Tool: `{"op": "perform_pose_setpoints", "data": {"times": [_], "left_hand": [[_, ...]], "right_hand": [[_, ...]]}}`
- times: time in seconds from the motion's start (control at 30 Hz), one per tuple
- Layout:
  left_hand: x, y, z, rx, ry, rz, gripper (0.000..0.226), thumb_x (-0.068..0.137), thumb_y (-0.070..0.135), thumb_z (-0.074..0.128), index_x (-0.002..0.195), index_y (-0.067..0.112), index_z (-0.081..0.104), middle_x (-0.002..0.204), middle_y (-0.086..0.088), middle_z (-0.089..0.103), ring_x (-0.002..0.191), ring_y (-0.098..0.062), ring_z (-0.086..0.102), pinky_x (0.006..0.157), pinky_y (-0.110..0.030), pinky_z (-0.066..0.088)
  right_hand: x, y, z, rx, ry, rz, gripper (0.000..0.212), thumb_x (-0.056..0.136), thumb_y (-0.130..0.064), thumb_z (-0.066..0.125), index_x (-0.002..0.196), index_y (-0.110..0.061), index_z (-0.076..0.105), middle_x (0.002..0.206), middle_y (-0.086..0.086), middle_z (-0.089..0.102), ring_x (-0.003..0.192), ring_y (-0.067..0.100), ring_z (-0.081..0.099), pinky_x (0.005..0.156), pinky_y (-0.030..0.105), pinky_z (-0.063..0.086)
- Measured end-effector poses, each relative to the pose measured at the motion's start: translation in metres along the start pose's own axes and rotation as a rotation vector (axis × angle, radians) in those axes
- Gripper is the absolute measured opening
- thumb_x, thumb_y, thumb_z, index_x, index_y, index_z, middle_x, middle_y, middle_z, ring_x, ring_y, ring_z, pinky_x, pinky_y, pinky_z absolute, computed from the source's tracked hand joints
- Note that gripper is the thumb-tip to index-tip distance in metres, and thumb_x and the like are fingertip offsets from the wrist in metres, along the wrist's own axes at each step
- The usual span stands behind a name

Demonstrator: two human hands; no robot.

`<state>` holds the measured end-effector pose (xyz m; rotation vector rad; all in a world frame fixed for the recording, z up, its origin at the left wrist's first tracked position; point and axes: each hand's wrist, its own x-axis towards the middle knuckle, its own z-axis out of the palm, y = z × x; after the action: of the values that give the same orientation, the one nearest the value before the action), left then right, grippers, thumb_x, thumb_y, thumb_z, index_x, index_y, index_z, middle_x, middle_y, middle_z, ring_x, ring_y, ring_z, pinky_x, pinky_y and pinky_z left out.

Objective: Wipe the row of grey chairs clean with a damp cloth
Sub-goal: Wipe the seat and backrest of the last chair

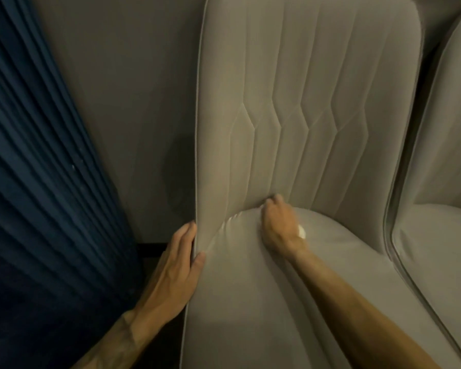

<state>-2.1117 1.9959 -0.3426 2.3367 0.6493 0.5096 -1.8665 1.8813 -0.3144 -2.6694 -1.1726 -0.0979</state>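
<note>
At the crease where the seat meets the back of the chair (304,102), left of its middle, the right hand (278,225) is balled into a fist with knuckles up and fingertips pushed into the fold. It grips the cloth (301,231), of which only a small white bit shows, at the heel of the hand near the wrist; the rest is hidden under the palm. The right forearm crosses the seat from the front right corner. The seat fabric wrinkles in short folds just left of the fist. The left hand (179,259) holds the chair's left edge at the same height, with fingers (186,233) laid along the outer side of the piped edge and the thumb (198,259) pressed on the front face, so the edge is pinched between them. The grey back has stitched vertical channels that kink partway down. A second chair (442,235) of the same grey stands just beside its right edge, with a narrow dark gap between them. Behind is a plain dull wall (123,102), and a dark blue pleated curtain (37,182) hangs along the left.
</note>
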Motion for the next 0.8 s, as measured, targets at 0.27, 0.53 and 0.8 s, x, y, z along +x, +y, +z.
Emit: {"op": "perform_pose_setpoints", "data": {"times": [0.27,0.53,0.8], "left_hand": [[-0.001,0.001,-0.011,-0.021,-0.027,0.024,0.062,0.108,0.04,0.039,0.165,0.028,0.017,0.166,0.012,0.02,0.146,-0.008,0.035,0.119,-0.027,0.03],[-0.001,-0.005,-0.002,-0.032,0.028,0.07,0.057,0.11,0.019,0.042,0.164,0.016,0.024,0.165,0.0,0.025,0.148,-0.007,0.031,0.119,-0.011,0.019],[-0.01,0.007,-0.015,-0.091,-0.116,-0.093,0.06,0.112,0.015,0.038,0.165,0.02,0.013,0.171,0.005,0.013,0.152,-0.002,0.017,0.118,-0.006,0.009]], "right_hand": [[-0.016,-0.032,-0.005,0.064,0.023,-0.431,0.03,0.108,-0.034,0.042,0.099,-0.01,0.059,0.107,0.014,0.052,0.094,0.037,0.057,0.084,0.047,0.043],[-0.03,-0.062,0.014,0.143,0.031,-0.364,0.029,0.106,-0.036,0.039,0.103,-0.014,0.057,0.108,0.008,0.051,0.091,0.031,0.058,0.084,0.047,0.047],[-0.057,-0.072,-0.008,0.051,-0.071,-0.392,0.034,0.107,-0.042,0.04,0.109,-0.014,0.057,0.112,0.008,0.051,0.094,0.028,0.055,0.082,0.044,0.047]]}}
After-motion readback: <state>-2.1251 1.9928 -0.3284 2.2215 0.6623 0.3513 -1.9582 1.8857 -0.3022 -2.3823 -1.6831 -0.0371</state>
